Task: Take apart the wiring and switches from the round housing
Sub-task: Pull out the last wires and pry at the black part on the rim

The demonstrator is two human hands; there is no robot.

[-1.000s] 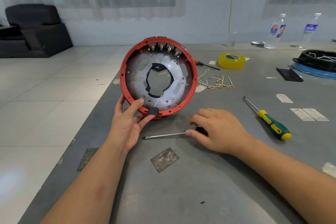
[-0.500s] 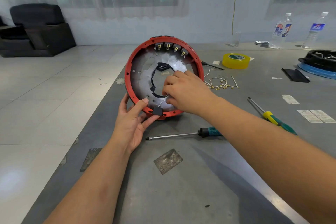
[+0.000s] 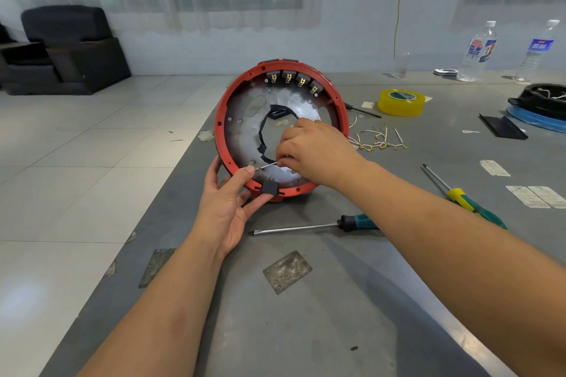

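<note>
1. The round red housing (image 3: 221, 119) is standing on edge near the left side of the grey table (image 3: 337, 315), its open face turned toward the camera.
2. The left hand (image 3: 228, 202) is gripping the lower rim, thumb inside beside the black switch (image 3: 269, 186).
3. The right hand (image 3: 312, 153) is pinching a thin white wire (image 3: 267, 165) inside the housing.
4. A flat screwdriver (image 3: 306, 226) is lying just below.

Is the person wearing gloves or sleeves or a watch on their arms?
No. The left hand and the right hand are both bare, with no gloves, rings or watch to be seen. Both forearms are uncovered too, as far as the picture shows; no sleeve comes into view.
</note>
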